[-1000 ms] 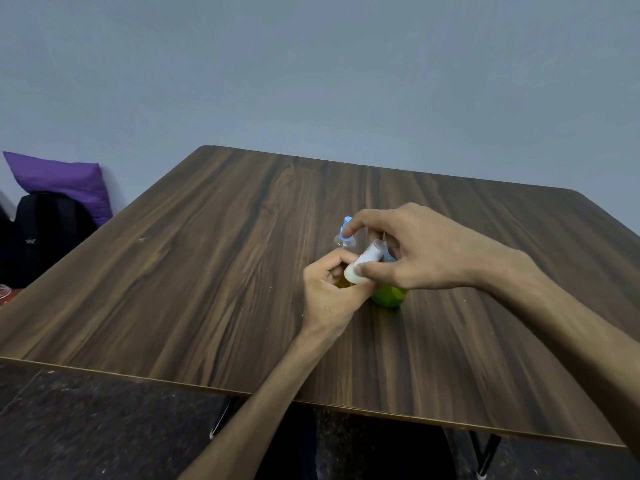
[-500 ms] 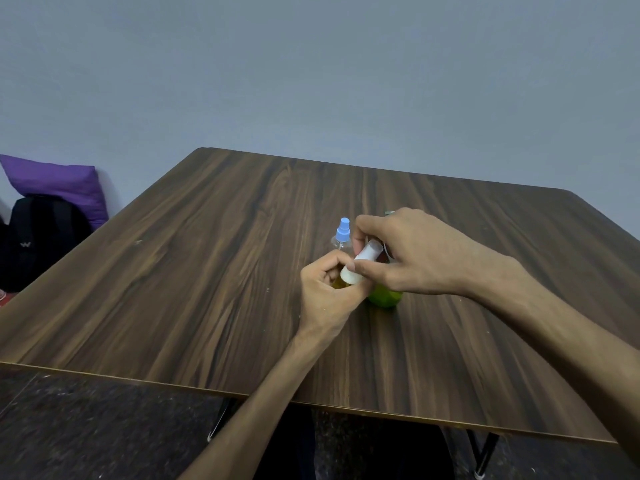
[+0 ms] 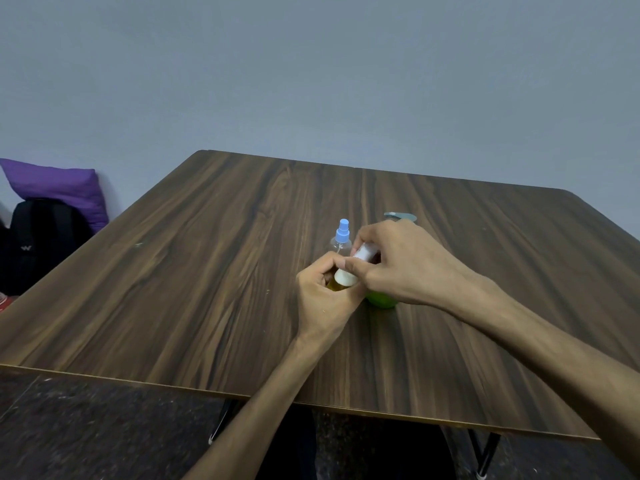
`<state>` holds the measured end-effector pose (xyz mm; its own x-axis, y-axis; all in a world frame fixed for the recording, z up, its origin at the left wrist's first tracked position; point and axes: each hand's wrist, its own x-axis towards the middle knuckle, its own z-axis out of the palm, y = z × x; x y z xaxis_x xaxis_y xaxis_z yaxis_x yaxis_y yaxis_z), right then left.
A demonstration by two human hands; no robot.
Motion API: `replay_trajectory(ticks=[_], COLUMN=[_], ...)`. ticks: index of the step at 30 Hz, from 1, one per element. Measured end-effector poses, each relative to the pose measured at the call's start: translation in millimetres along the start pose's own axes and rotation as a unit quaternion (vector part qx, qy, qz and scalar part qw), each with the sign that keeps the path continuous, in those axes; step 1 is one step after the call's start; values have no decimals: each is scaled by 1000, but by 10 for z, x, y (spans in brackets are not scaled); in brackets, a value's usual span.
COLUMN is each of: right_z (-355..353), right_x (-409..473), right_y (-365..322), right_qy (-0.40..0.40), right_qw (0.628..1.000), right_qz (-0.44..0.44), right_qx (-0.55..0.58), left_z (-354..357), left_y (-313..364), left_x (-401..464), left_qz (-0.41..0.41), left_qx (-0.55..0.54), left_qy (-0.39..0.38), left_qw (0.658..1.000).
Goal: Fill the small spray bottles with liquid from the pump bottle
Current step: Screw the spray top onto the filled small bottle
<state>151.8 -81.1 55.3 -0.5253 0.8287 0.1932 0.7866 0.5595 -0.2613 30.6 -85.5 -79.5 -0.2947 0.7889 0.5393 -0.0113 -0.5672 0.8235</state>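
Two hands work a small spray bottle's white cap at the middle of a dark wood tabletop.

The tabletop [image 3: 207, 271] fills most of the view, with a grey wall behind it; off its left edge a black backpack [image 3: 38, 240] leans by a purple cushion [image 3: 59, 185]. The left hand [image 3: 323, 299] is curled round a small bottle of yellowish liquid [image 3: 335, 285], gripping its body so only a sliver shows. The right hand [image 3: 398, 265] reaches in from the right and pinches the white spray cap [image 3: 353, 268] that sits tilted on that bottle's neck. The green pump bottle [image 3: 381, 299] stands just behind and right of the hands, mostly hidden by the right hand, its grey pump head [image 3: 400, 216] showing above the knuckles. A second clear spray bottle with a blue cap [image 3: 342, 235] stands upright just beyond the hands.
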Motion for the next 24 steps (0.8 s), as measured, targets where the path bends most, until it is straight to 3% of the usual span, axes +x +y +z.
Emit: replay_trajectory(ticks=[5,10,17,24], right_z=[-139,-2,157,250], right_x=[-33,-56,-72,-90], right_y=[93,77,-18,-4], right_qy=[-54,3,60,86], right_qw=[994,998,992,980], right_qz=[-86,-19,59,65], right_qx=[28,52,91,168], left_z=[44,28,26,15], left_y=[64,-14,87,53], left_x=[-6,-4,-30,-12], left_qz=[-21,-14,30,28], left_qx=[-14,27,59,63], left_qy=[-3,-14,33,39], left_qw=[1000,999,997,997])
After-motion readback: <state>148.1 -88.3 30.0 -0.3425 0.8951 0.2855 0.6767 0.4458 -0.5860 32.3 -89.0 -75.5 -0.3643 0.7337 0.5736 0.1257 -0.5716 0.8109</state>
